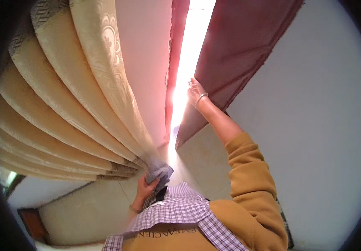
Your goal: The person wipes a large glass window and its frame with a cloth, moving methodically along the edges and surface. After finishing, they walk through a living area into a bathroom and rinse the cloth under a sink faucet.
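Observation:
My right hand [195,91], with a bracelet at the wrist, is at the near edge of a dark red door [230,53] that stands ajar. Its fingers are bent at that edge, partly lost in glare. Lower down, close to my checked apron [180,207], my left hand [147,188] grips a bunched grey cloth [158,172]. A smooth bluish-grey edge shows beside the cloth; what it belongs to cannot be told. The cloth is near the lower end of a long cream patterned curtain [83,84].
Bright light comes through the gap [193,40] beside the red door frame [175,40], whose edge looks chipped. A pale wall [309,109] rises at the right. Tiled floor [83,213] lies below, with a reddish-brown wooden object [34,224] at lower left.

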The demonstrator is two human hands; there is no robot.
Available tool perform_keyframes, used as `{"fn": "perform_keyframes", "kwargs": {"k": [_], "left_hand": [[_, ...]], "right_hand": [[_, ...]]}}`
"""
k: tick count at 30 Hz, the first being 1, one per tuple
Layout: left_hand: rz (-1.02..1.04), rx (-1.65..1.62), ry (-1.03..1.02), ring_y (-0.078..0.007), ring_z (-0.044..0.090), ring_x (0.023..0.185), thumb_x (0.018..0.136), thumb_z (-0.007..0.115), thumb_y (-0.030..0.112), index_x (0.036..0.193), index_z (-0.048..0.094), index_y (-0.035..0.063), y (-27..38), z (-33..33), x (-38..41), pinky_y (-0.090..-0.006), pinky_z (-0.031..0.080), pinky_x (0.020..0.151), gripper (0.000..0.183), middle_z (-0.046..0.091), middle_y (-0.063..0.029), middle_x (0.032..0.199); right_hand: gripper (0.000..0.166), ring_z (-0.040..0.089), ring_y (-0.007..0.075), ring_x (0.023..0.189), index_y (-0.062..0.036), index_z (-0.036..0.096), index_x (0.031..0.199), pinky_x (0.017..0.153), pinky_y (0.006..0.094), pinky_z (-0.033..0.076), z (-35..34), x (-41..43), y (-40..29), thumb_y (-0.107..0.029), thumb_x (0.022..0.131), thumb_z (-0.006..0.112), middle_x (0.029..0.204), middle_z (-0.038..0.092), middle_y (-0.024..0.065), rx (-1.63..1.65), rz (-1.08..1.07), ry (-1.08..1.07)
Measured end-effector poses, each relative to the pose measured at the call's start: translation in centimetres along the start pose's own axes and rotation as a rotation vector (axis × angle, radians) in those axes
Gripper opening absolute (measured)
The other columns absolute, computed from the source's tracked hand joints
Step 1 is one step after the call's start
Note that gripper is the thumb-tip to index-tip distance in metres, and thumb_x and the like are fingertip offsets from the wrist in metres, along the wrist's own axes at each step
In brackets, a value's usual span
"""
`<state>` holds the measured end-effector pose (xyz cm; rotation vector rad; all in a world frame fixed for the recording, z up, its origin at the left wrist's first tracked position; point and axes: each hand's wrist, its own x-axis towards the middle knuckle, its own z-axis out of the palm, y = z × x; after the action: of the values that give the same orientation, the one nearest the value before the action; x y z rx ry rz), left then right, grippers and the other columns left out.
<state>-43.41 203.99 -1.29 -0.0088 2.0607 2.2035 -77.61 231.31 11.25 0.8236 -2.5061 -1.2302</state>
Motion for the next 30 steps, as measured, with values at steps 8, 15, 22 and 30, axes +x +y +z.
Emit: {"fn": "perform_keyframes", "kwargs": {"k": [8, 15, 22, 30], "left_hand": [[-0.087, -0.037, -0.047, -0.0156, 0.061, 0.11, 0.097, 0.065, 0.012, 0.127, 0.061, -0.0014, 3.2, 5.2, 6.3, -0.0327, 0.048, 0.097, 0.033, 0.067, -0.0068, 0.121], [-0.447, -0.319, -0.257, -0.0221, 0.058, 0.12, 0.107, 0.045, 0.034, 0.143, 0.047, 0.0003, -1.8, 5.8, 14.6, -0.0368, 0.046, 0.106, 0.049, 0.06, -0.0101, 0.134], [-0.764, -1.027, -0.264, -0.0304, 0.061, 0.119, 0.105, 0.038, 0.049, 0.139, 0.048, -0.0005, -0.5, 11.3, 30.1, -0.0458, 0.047, 0.107, 0.061, 0.059, -0.0184, 0.134], [-0.886, -1.065, -0.275, -0.0323, 0.062, 0.115, 0.097, 0.063, 0.038, 0.136, 0.048, -0.0018, -2.9, 18.4, 44.0, -0.0466, 0.05, 0.103, 0.058, 0.06, -0.02, 0.128]], "right_hand": [[0.022, 0.064, 0.0256, 0.094, -0.0106, 0.078, 0.089, 0.095, 0.0402, 0.04, -0.7, -10.2, -1.3, -0.022, 0.088, 0.059, 0.088, 0.073, 0.0087, 0.289, 0.087, 0.102], [0.014, 0.066, 0.0263, 0.075, -0.0053, 0.072, 0.091, 0.064, 0.0416, 0.052, -0.1, -29.5, -7.6, -0.018, 0.085, 0.072, 0.078, 0.067, 0.0082, 1.107, 0.404, 0.312], [0.078, 0.059, 0.0311, 0.121, 0.0031, 0.051, 0.136, 0.105, 0.0388, 0.045, 14.8, -41.8, -17.1, -0.022, 0.072, 0.088, 0.131, 0.06, 0.0197, 1.57, 1.431, -0.298], [0.051, 0.061, 0.0216, 0.109, 0.0092, 0.061, 0.124, 0.1, 0.0358, 0.046, 20.9, -42.2, -18.3, -0.005, 0.079, 0.08, 0.124, 0.064, 0.0105, 1.511, 2.29, -0.03]]}}
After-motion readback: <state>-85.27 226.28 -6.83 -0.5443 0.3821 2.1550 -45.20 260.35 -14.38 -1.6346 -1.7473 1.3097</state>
